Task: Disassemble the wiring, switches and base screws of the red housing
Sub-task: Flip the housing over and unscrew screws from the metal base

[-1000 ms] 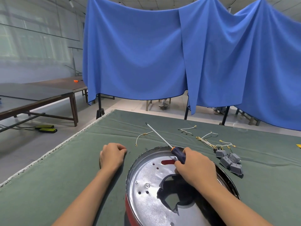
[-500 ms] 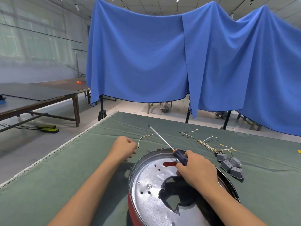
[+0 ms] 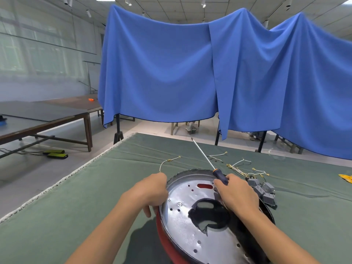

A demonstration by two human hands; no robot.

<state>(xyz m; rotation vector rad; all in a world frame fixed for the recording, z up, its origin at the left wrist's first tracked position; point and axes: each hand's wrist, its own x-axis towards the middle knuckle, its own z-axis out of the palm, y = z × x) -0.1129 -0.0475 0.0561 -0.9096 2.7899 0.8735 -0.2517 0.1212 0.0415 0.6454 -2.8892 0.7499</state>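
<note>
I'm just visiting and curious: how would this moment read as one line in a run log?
left hand: on housing rim | right hand: holds screwdriver, tip up, away | plate screw: in | switches, wires: on cloth

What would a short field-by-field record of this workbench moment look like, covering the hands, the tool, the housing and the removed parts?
Left hand: grips the left rim of the red housing
Right hand: holds the screwdriver by its handle, shaft pointing away, off the plate
Metal base plate: faces up, one screw visible in it
Grey switches: clustered on the green table cloth, right of the housing
Loose wires: lie on the cloth beyond the housing
Single wire: lies beyond the left hand
</note>
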